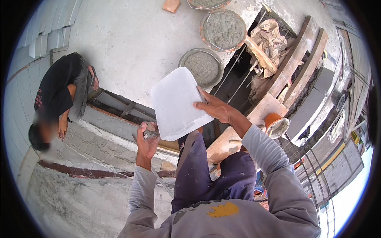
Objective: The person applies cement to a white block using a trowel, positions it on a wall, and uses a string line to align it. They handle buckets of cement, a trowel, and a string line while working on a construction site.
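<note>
A pale grey lightweight concrete block [179, 104] is held up in front of my body. My right hand [220, 109] grips its right edge, with the thumb on the upper face and the other fingers mostly hidden beyond the edge. Close to the block's lower left corner, my left hand [146, 144] is closed round a small greyish thing [151, 131] whose kind I cannot make out. Whether the left hand also bears on the block is unclear. A thin edge shows beside the left fingers.
Beyond the block stand buckets of wet mortar, one close [201, 67], one farther [223, 29]. A trench [131, 109] runs across the floor. Planks [293, 59], crumpled paper sacks [270, 39] and an orange bucket [276, 125] lie right. A person [63, 89] crouches left.
</note>
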A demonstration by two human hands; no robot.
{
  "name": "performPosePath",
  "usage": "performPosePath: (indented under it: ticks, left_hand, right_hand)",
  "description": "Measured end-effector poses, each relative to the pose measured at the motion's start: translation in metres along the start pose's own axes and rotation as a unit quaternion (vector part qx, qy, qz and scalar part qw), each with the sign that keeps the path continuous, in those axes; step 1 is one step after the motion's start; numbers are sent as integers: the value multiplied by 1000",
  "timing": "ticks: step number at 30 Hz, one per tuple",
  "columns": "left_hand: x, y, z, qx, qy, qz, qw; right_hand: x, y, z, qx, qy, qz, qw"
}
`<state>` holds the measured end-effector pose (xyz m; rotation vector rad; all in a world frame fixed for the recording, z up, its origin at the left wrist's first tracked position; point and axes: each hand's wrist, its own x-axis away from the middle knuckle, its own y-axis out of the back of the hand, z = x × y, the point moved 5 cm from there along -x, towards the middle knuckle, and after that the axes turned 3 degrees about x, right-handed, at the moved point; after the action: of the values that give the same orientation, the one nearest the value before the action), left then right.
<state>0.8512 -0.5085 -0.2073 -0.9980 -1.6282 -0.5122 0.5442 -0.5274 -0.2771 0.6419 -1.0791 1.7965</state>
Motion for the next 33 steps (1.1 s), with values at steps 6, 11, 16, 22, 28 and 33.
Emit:
performPosePath:
  ticks: [6, 11, 16, 22, 28, 33]
  left_hand:
    - [72, -101, 40, -242, -49, 54, 968]
    - [98, -142, 98, -404, -40, 225, 886]
    - [153, -223, 172, -658, 3, 293, 693]
    - [253, -353, 260, -759, -285, 532, 246]
    - [331, -426, 317, -689, -345, 636, -36]
    - [385, -448, 364, -624, -328, 680, -202]
  right_hand:
    - [227, 36, -30, -168, 69, -127, 975]
    - [369, 35, -103, -372, 118, -210, 896]
    - [445, 7, -190, -540, 202, -268, 772]
    - [523, -32, -228, -658, 256, -274, 653]
    - [560, -59, -244, -678, 271, -239, 641]
    - [561, -76, -255, -684, 327, -183, 626]
